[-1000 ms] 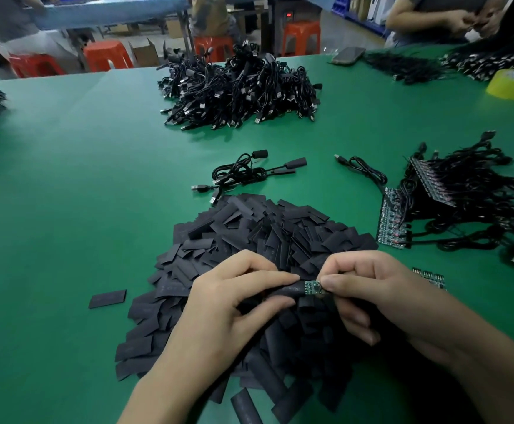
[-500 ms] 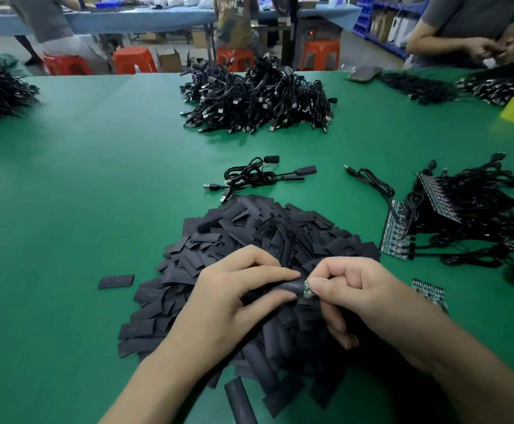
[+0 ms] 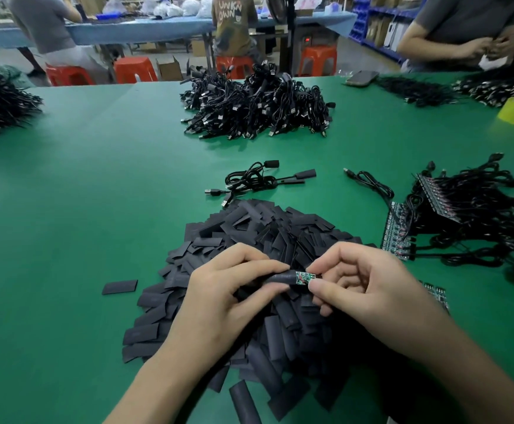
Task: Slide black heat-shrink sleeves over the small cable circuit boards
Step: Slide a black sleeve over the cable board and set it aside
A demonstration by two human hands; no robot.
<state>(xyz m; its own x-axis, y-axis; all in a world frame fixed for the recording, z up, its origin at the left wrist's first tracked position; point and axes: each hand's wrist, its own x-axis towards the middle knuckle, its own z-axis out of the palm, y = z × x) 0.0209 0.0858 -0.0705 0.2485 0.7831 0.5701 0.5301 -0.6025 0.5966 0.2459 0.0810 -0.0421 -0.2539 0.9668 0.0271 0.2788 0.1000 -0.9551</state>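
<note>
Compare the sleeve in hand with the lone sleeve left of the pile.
The held sleeve is rounded open, with the circuit board partly inside; the lone sleeve lies flat and empty. The held sleeve is pinched by the left hand above the pile, the right hand pinching the board; the lone sleeve rests untouched on the table. Both are black.

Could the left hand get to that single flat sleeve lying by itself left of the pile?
Probably yes: the lone sleeve lies on bare table with nothing over it, on the left hand side. That hand is busy, though, pinching the half-fitted sleeve.
</note>
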